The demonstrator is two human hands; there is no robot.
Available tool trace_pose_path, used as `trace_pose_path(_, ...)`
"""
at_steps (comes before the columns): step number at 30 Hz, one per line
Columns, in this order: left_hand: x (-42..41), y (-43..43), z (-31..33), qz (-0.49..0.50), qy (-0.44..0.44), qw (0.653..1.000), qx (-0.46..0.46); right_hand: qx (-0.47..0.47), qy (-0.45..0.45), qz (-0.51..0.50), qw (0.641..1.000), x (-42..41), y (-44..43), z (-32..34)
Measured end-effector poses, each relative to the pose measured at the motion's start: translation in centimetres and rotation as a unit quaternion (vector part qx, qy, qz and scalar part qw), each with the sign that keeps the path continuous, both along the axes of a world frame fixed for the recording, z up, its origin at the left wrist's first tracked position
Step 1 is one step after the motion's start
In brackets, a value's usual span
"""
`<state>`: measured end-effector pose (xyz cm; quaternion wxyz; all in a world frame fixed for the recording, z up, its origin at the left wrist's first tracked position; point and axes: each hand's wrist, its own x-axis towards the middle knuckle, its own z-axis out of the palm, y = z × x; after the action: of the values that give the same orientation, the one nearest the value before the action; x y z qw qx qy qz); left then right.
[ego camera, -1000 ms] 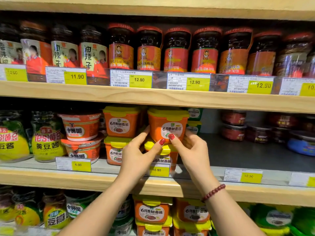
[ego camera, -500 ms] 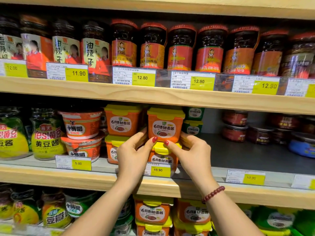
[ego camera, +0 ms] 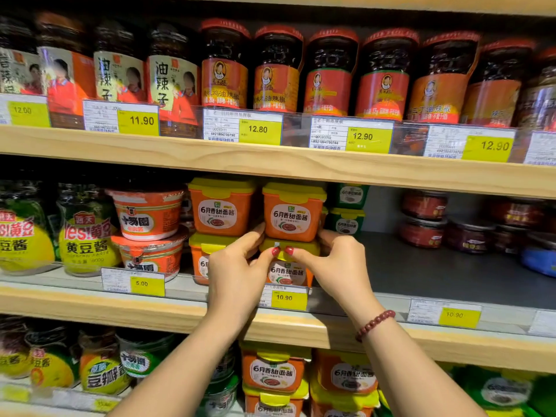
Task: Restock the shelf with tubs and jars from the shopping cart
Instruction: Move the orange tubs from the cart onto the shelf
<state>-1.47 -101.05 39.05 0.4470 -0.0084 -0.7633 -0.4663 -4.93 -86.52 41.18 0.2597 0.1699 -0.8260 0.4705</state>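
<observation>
The left hand (ego camera: 237, 266) and the right hand (ego camera: 337, 263) are both gripping the upper orange tub (ego camera: 291, 213) at its bottom corners. The fingers are curling and the thumbs are touching the yellow lid of the lower tub (ego camera: 287, 272). The upper orange tub is sitting on this lower tub, on the middle shelf (ego camera: 90, 308).

Holding the top tub (ego camera: 291, 216) at its base between left hand (ego camera: 237, 267) and right hand (ego camera: 338, 263), touching red-nailed thumbs together over the yellow lid of the lower tub (ego camera: 287, 273) beneath it, on the middle shelf (ego camera: 436, 266), just beside another orange stack (ego camera: 221, 209).
</observation>
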Motion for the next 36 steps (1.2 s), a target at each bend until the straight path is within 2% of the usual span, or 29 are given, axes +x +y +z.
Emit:
trace_pose_path(7, -0.7, -0.5, -0.5, 0.064, -0.025, 0.997, -0.024, 0.036, -0.022, -0.027, 0.999, -1.9, -0.4, 0.4)
trace_pose_path(12, -1.0, -0.7, -0.6, 0.078, -0.03, 0.996, -0.044, 0.085, -0.07, -0.045, 0.993, -3.5, -0.5, 1.0)
trace_pose_path(18, -0.6, -0.6, -0.4, 0.069, -0.036, 0.996, -0.052, 0.112, -0.071, -0.059, 0.989, -4.2, -0.8, 1.1)
trace_pose_path(26, 0.3, -1.1, -0.8, -0.03, -0.027, 0.999, -0.034, 0.006, -0.052, -0.018, 0.998, -0.7, 1.2, 0.8)
trace_pose_path(30, 1.7, 0.1, -1.0, -0.101, 0.023, 0.994, -0.047, -0.011, -0.017, 0.018, 1.0, 4.2, 3.6, 0.1)
trace_pose_path(36, 2.7, 4.5, -2.3, -0.206, 0.063, 0.975, -0.051, -0.049, 0.006, -0.026, 0.998, 9.3, 8.6, -3.4)
